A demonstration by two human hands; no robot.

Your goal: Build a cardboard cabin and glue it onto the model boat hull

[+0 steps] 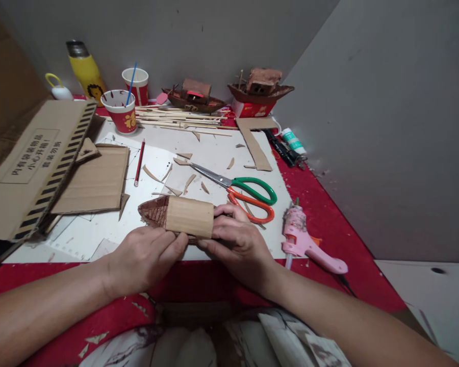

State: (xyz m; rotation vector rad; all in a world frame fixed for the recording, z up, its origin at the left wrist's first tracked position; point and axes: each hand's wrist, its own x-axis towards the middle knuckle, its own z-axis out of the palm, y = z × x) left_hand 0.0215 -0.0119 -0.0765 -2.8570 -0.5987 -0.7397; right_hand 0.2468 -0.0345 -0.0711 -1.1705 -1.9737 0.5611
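Note:
A small brown model boat lies at the front of the white work sheet, its pointed end to the left. Over its middle sits a curved piece of plain cardboard. My left hand is closed on the boat's near side, fingertips at the cardboard's lower left edge. Around the boat's right end my right hand is wrapped, its fingers on the far side and thumb on the near side. That end is mostly hidden by my fingers. Cardboard scraps lie just beyond.
Scissors lie behind my right hand, a pink glue gun to its right. Cardboard sheets and a pencil are at left. Behind stand paper cups, a yellow bottle, sticks and two finished-looking boats.

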